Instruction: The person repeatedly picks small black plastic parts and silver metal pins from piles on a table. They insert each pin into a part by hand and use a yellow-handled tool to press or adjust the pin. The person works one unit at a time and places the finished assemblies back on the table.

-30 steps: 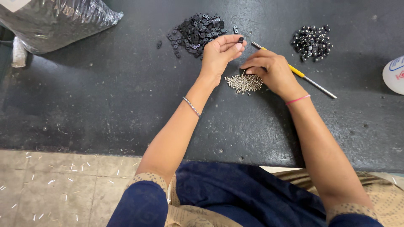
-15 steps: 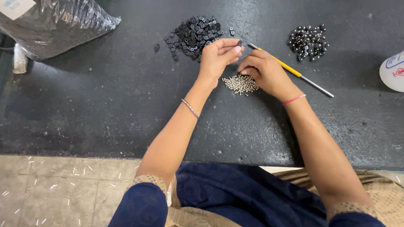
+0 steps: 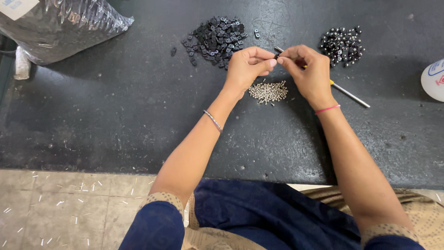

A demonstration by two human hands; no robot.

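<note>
- A tiny dark part (image 3: 276,56) sits pinched where the fingertips of both hands meet — too small to make out.
- Left hand (image 3: 247,67) and right hand (image 3: 309,69) are both curled, thumbs and forefingers closed on it.
- Small silver screws (image 3: 268,91) lie just below the hands on the bench (image 3: 115,115); a screwdriver (image 3: 347,92) runs partly hidden under the right hand.

Dark blue short sleeves, patterned cuffs, silver bangle (image 3: 213,121), pink thread band (image 3: 327,109)
</note>
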